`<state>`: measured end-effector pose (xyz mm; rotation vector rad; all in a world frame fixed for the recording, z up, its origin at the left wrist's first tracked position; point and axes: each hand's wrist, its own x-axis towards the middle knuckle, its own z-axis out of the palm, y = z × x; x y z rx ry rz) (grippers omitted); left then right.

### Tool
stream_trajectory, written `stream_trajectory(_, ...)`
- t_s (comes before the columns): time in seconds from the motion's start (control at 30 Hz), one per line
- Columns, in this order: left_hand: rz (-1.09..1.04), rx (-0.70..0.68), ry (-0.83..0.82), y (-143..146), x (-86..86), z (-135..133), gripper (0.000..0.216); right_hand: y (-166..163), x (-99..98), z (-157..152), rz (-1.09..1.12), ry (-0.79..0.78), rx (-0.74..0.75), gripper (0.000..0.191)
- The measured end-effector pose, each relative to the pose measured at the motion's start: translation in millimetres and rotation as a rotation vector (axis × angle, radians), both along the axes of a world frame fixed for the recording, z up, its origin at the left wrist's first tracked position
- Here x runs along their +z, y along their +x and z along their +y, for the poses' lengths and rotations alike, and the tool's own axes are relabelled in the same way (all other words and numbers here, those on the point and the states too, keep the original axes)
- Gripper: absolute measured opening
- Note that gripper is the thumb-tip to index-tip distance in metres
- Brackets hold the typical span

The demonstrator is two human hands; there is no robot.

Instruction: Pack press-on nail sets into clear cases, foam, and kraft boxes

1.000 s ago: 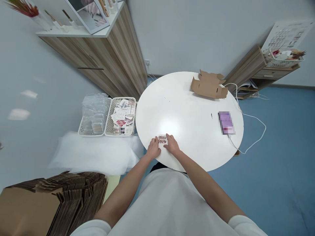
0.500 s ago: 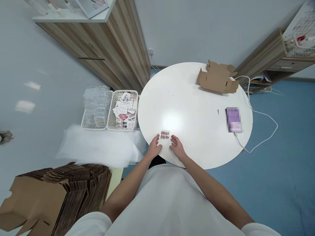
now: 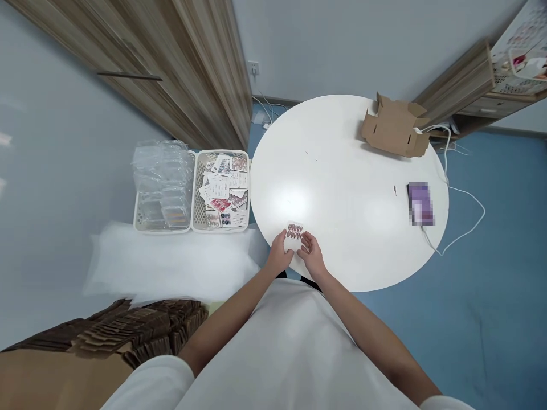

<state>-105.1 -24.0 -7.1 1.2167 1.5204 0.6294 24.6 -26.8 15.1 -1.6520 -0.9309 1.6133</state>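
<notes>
A small white card of press-on nails (image 3: 294, 230), with two rows of glossy brownish-pink nails, is near the front left edge of the white round table (image 3: 342, 188). My left hand (image 3: 280, 254) is at the card's left side, fingers stretched forward and thumb apart. On the opposite side, my right hand (image 3: 313, 257) has its slightly bent fingers at the card's lower right corner. Both hands look open around the card. Whether the fingertips press on its edges is too small to tell.
Left of the table, one white basket (image 3: 220, 230) has nail cards; another (image 3: 162, 231) has clear plastic packs. White sheets (image 3: 171, 262) and stacked brown cardboard (image 3: 141, 330) are nearby. An unfolded cardboard box (image 3: 393, 128) and a phone-like purple device (image 3: 421, 204) with a cable are on the table.
My hands have come closer together, and the right fingers are now at the card's corner. The whole view has shifted, moving the table to the right.
</notes>
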Motion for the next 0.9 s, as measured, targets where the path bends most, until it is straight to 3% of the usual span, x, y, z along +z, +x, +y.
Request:
stream_trajectory(0.43,-0.024,0.161,0.006,-54.7,1.7,47.2,0.066,-63.6,-5.2,56.5,0.035,0.032,0.023,0.062)
stream_trajectory(0.9,-0.013,0.222,0.009,-54.4,5.6,50.4,0.066,-67.5,-11.8,63.0,0.019,0.054,0.018,0.062)
